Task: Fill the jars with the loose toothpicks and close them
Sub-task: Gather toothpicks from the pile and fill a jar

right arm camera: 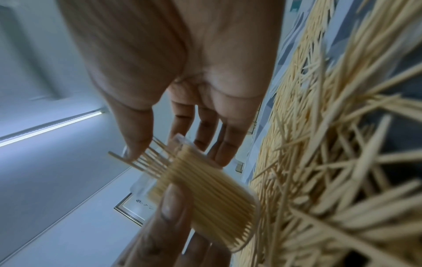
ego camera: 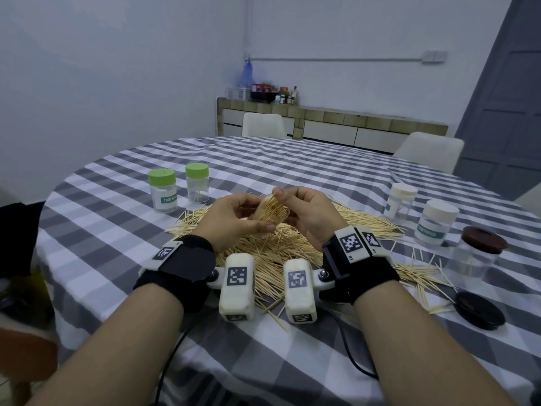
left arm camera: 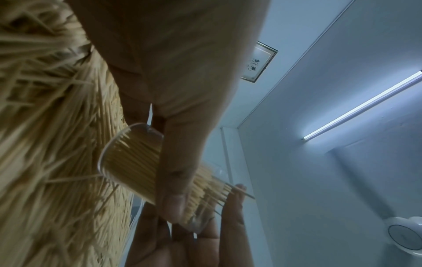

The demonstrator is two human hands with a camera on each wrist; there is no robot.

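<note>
Holding the clear plastic jar (ego camera: 270, 216) packed with toothpicks tilted above the loose pile (ego camera: 281, 250) on the desk, the left hand (ego camera: 234, 219) wraps it while the right hand (ego camera: 307, 212) pinches protruding toothpicks at its far-pointing mouth

Bare forearms, no sleeves. Each wrist wears a black strap (ego camera: 187, 266) carrying a white camera housing (ego camera: 237, 287) with black square-pattern markers; the right strap (ego camera: 360, 268) bears a marker block (ego camera: 355, 240) at its 12 o'clock. A black cable (ego camera: 169, 356) trails from each.
</note>
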